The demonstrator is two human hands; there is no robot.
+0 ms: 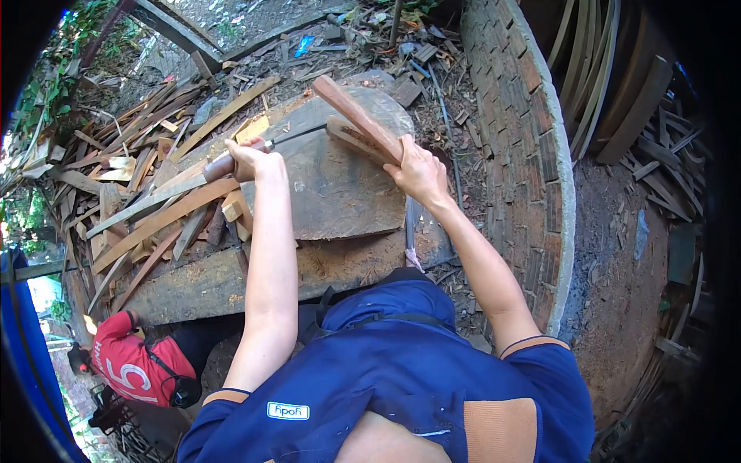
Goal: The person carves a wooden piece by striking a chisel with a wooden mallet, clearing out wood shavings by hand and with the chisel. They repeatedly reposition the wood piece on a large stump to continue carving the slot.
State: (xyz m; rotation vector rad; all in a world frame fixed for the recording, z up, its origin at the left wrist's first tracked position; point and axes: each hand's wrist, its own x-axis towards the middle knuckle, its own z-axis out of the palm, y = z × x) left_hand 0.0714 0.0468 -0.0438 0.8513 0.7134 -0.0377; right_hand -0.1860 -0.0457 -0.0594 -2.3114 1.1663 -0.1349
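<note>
My left hand (255,157) is closed around a tool with a thick brown wooden handle (220,167) and a long, thin, dark metal shaft (301,134). The shaft points right, its tip close to the end of a short wood piece (349,137). My right hand (421,171) grips the near end of a reddish-brown wooden bar (351,112), which slants up and left over that short piece. Both wood pieces are above a large, worn wooden block (340,193) with a smooth grey top. The palm side of my right hand is hidden.
Scrap wood strips (147,177) are heaped at the left of the block. A thick plank (193,285) runs along its near side. On the right stands a curved brick wall (517,154). A person in a red shirt (131,359) is at the lower left.
</note>
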